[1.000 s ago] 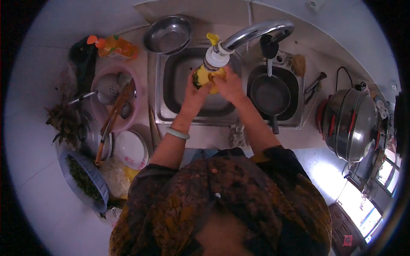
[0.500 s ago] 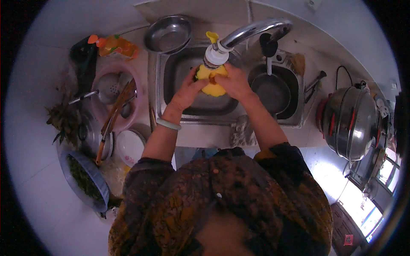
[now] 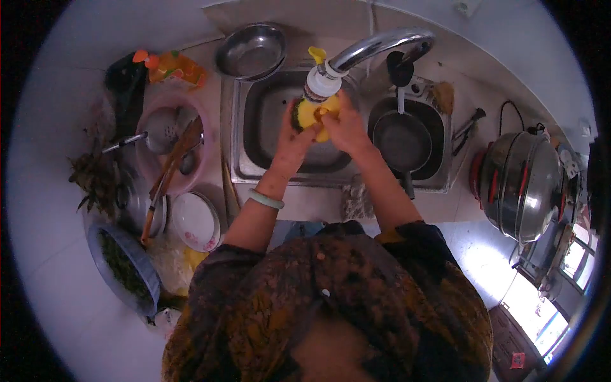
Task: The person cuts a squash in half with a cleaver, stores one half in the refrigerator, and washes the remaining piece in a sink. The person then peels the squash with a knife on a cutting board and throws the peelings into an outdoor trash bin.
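Under the white spout head of the faucet [image 3: 324, 81], a piece of pumpkin [image 3: 309, 114] with yellow flesh and dark green rind is held over the left sink basin [image 3: 264, 149]. My left hand [image 3: 294, 145] is closed around its left and lower side, with a pale bangle on the wrist. Around the right side wraps my right hand [image 3: 347, 129], its thumb pressed at the orange hollow in the middle. The fingers behind the piece are hidden. Whether water is running I cannot tell.
A metal bowl [image 3: 251, 52] stands behind the left basin. In the right basin lies a dark pan [image 3: 402, 141]. Left are a pink basin [image 3: 143, 162] with utensils, white plates [image 3: 194, 219] and a blue basket [image 3: 143, 290] of greens. A lidded steel pot [image 3: 519, 184] stands right.
The pumpkin piece has turned, so more green rind shows on its left. My left hand has shifted right and lower around it; the right thumb stays at the hollow.
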### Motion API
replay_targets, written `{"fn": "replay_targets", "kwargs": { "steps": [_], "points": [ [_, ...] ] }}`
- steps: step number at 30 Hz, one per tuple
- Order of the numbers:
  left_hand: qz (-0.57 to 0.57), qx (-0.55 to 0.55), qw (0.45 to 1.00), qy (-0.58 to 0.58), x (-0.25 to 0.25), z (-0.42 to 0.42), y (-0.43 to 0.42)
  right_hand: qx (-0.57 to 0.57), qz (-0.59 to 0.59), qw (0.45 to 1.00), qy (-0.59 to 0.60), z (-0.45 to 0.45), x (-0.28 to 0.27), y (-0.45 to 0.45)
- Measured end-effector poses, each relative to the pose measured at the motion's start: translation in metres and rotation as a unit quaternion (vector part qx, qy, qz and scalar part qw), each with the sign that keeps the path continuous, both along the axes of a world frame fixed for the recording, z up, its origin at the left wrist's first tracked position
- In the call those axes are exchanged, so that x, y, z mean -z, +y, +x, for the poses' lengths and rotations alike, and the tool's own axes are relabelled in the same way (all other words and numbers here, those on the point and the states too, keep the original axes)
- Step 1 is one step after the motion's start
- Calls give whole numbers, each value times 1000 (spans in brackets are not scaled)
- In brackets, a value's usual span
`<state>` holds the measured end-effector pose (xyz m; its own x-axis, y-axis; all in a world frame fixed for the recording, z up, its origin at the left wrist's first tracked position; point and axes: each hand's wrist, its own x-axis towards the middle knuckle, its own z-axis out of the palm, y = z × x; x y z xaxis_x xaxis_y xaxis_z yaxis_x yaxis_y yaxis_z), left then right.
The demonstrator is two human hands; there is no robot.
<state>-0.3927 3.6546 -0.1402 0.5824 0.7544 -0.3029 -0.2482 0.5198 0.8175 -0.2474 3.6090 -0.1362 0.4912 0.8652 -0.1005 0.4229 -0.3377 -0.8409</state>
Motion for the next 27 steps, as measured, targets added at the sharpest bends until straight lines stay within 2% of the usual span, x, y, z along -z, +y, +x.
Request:
{"fn": "replay_targets", "kwargs": {
  "steps": [2,5,9,11,15,18,21,23,26,27],
  "points": [
    [39,16,999,13,-3,2,3,-23,83,996,-5,6,6,3],
    [36,30,999,12,-5,1,5,-30,94,995,8,11,4,6],
    [11,59,998,-24,-12,-3,9,-51,55,997,1,15,-15,4],
    [-2,66,998,1,-13,-5,12,-66,61,996,-19,16,-19,3],
    [-28,139,989,29,-20,-13,30,-105,-34,992,-65,23,-19,8],
    [-28,148,988,38,-19,-14,39,-117,-78,987,-77,29,-16,14],
    [-3,74,997,23,-10,-6,29,-93,-74,992,-52,34,-2,16],
    [14,58,998,32,-9,-2,19,-73,-103,992,-33,32,-3,13],
    [15,56,997,41,-4,-4,14,-69,-81,994,8,29,-6,10],
    [10,60,997,43,-3,-4,14,-71,-76,994,-12,29,-2,11]
  ]
}}
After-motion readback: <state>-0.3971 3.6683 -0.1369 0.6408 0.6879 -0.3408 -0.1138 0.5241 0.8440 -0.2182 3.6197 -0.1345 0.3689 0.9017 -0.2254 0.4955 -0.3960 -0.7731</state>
